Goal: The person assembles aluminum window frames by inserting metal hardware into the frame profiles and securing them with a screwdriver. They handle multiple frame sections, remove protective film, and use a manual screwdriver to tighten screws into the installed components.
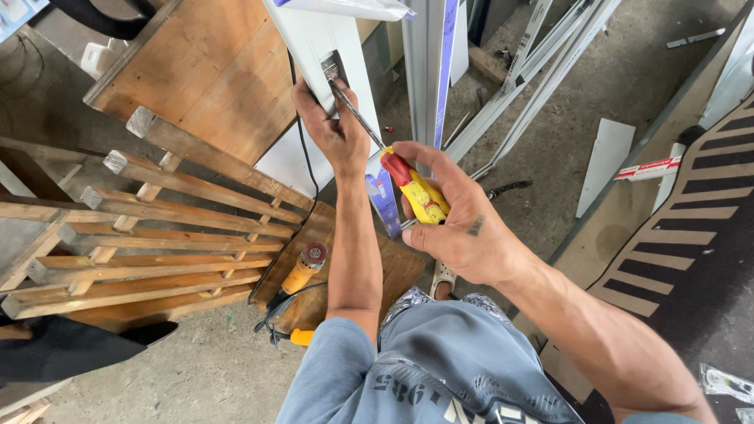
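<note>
My right hand [459, 216] grips a screwdriver [412, 188] with a red and yellow handle. Its metal shaft runs up and left to a small dark slot with a metal fitting [333, 69] in a white plastic profile [314, 39]. My left hand [334, 126] holds the white profile just below that slot, fingers wrapped around its edge, next to the screwdriver's tip. The profile leans across a wooden board.
A wooden board [212, 71] and a slatted wooden rack [141, 235] lie to the left. An orange power tool [302, 271] with a black cable rests on a wooden block below my left arm. More white profiles [534, 71] lean on the concrete floor at the top right.
</note>
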